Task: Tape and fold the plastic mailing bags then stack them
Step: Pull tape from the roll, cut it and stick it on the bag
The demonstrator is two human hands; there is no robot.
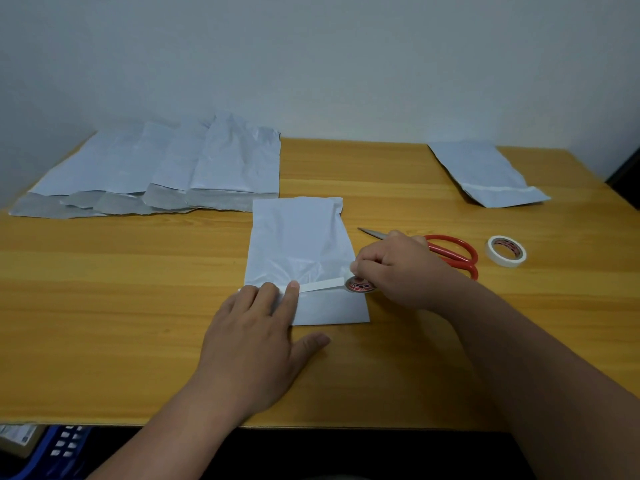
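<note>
On mailing bag (298,237): left hand (256,341) flat, right hand (398,268) gripping tape roll (360,285).

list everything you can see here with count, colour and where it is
mailing bag being taped: one, pale grey-white, centre of the table, lower end folded up
tape strip: one, white, laid across that bag's fold
tape roll in hand: one, white with red core label, at the bag's right edge
spare tape roll: one, white, lying right of the scissors
scissors: one pair, red handles, right of the bag, partly behind the right hand
untaped bags: several overlapping, exact count unclear, grey-white, far left
finished bag: at least one, grey-white, far right
table: one, yellow wood
left hand: flat, pressing the strip's left end
right hand: holding the roll
</note>
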